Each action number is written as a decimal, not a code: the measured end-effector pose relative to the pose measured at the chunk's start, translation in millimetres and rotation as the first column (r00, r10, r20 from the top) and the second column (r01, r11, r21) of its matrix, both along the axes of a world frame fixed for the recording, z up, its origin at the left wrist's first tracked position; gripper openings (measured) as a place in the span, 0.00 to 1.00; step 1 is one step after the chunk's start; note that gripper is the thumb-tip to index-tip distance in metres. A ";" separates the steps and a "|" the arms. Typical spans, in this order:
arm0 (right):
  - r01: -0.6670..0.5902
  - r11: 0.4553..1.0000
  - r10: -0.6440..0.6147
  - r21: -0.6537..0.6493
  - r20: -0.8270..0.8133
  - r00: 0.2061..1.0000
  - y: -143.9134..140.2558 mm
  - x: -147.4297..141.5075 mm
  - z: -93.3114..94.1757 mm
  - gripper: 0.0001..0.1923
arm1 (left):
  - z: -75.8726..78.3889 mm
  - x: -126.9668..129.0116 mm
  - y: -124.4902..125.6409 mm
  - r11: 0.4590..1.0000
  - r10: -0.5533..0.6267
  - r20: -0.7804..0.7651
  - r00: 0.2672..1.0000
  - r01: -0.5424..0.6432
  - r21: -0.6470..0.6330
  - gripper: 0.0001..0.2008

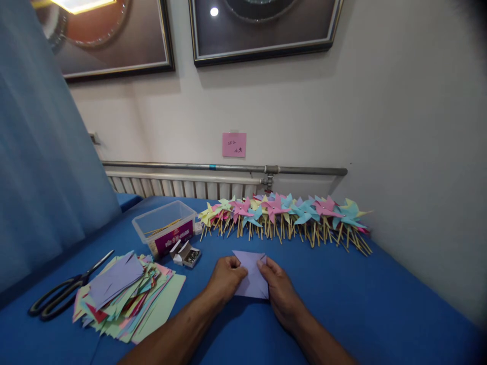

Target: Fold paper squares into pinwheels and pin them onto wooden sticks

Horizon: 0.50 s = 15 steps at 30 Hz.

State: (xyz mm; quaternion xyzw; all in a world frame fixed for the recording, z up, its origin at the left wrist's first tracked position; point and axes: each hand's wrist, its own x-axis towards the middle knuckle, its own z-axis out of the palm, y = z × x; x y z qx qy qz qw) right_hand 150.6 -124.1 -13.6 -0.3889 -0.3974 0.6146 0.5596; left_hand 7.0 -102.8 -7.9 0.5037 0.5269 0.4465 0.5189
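Note:
A square of purple paper (251,281), with slits cut in from its corners, is held up just above the blue table. My left hand (226,279) pinches its left edge between thumb and curled fingers. On the opposite edge, my right hand (280,289) grips the sheet, thumb on the front near the upper right corner and fingers behind. To the left lies a messy pile of coloured paper squares (160,309), a purple one on top. Beyond my left hand sits a small open box of metal pins (191,256).
Scissors (68,291) lie left of the pile. A clear plastic tub (152,218) holding thin sticks stands behind the pin box. Finished paper pinwheels (277,208) on sticks line the table's back edge by the wall. A blue curtain (49,152) hangs at left.

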 end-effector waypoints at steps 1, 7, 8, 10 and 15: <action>0.004 1.000 -0.004 -0.001 -0.026 1.000 0.2 0.1 1.4 0.25 | 0.5 0.0 -0.4 1.000 0.001 -0.011 1.000 -0.001 0.000 0.12; -0.025 0.999 0.020 -0.046 -0.099 0.995 2.4 3.7 2.9 0.24 | -0.6 0.8 0.4 1.000 -0.002 -0.043 0.999 0.002 -0.001 0.12; -0.021 0.998 0.015 -0.052 -0.102 0.995 2.1 4.0 2.9 0.23 | -1.0 1.0 0.7 1.000 0.000 -0.049 0.999 0.000 -0.001 0.12; -0.010 0.998 0.003 -0.061 -0.102 0.995 1.0 4.1 3.4 0.21 | -1.2 1.3 0.9 1.000 -0.004 -0.052 0.999 0.003 -0.004 0.11; -0.030 0.994 0.021 -0.101 -0.092 0.996 -1.1 2.9 4.5 0.21 | 2.4 2.0 -2.2 1.000 -0.020 -0.048 0.999 0.021 0.018 0.11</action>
